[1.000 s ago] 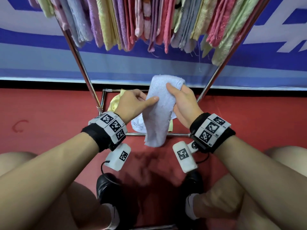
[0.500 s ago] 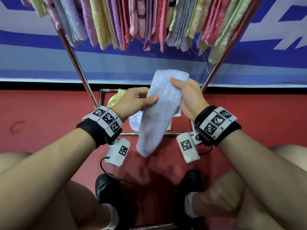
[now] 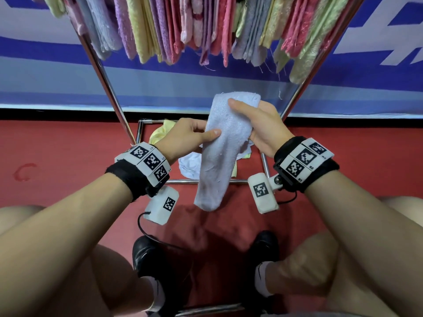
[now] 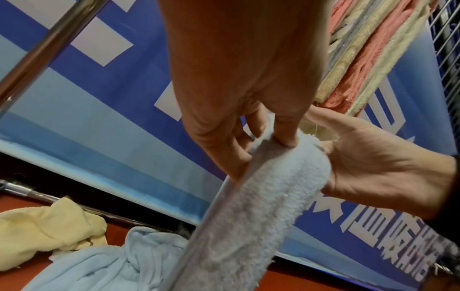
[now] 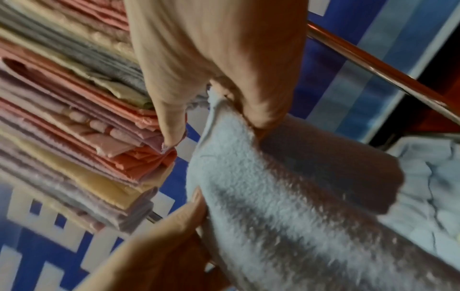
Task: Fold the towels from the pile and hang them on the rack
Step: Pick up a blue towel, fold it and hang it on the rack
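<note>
A folded light blue towel (image 3: 220, 154) hangs in a narrow strip between my hands, below the rack. My left hand (image 3: 194, 136) pinches its left edge between thumb and fingers. My right hand (image 3: 258, 124) grips its upper end, thumb across the front. In the left wrist view my left hand (image 4: 259, 141) pinches the towel (image 4: 248, 226). The right wrist view shows my right hand (image 5: 224, 118) gripping the towel (image 5: 286, 216). Several folded towels (image 3: 206, 30) in pink, yellow, purple and blue hang overhead on the rack. The pile (image 3: 190, 165) of blue and yellow towels lies on the floor behind the held towel.
Two slanted chrome rack legs (image 3: 107, 88) frame the hands, and a chrome base frame (image 3: 264, 165) rings the pile on the red floor (image 3: 68, 156). A blue and white banner (image 3: 229, 83) is behind. My knees and black shoes (image 3: 148, 259) are below.
Both hands have lifted the folded towel a little higher toward the rack. The right hand's grip end has risen; the towel now hangs longer and straighter.
</note>
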